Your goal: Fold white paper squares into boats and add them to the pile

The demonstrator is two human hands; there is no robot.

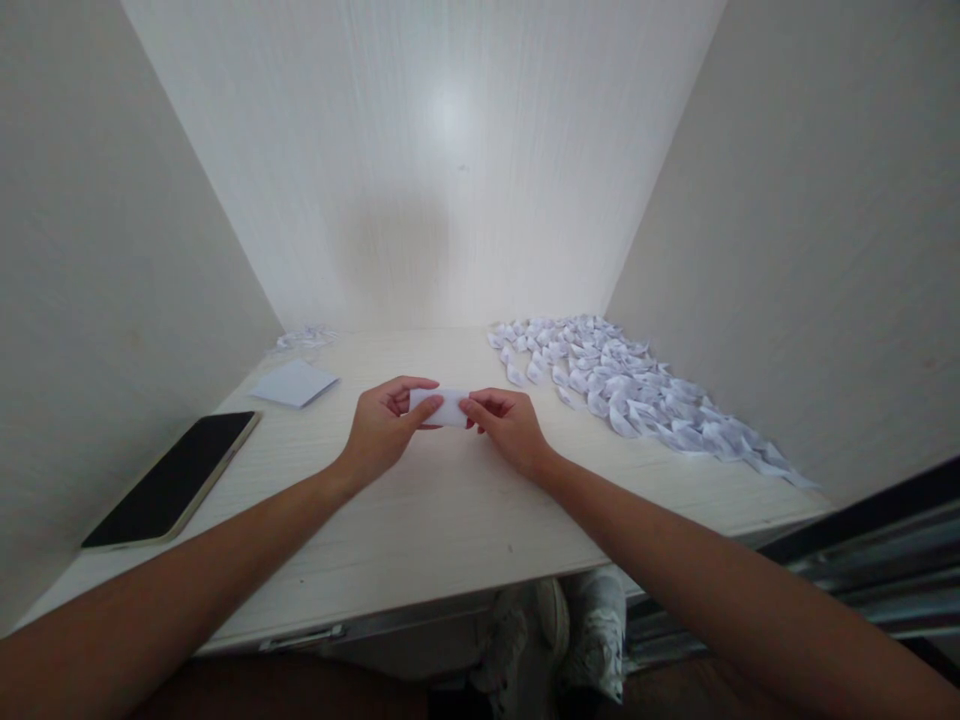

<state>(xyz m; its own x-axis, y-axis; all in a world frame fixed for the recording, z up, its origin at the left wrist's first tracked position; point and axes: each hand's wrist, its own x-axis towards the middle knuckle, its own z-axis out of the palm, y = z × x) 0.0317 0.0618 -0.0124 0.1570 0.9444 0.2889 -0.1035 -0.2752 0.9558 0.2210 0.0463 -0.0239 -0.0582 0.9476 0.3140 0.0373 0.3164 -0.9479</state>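
Observation:
A small white paper strip (444, 406) is held just above the pale wooden desk (450, 510), near its middle. My left hand (384, 428) pinches the strip's left end between thumb and fingers. My right hand (504, 425) pinches its right end the same way. Both hands are closed on the paper, and the strip lies roughly level between them.
A large heap of folded white paper pieces (637, 390) runs along the desk's right side. A stack of white paper sheets (294, 383) and a few folded bits (304, 339) lie at the back left. A dark phone (174, 478) rests at the left. Walls enclose three sides.

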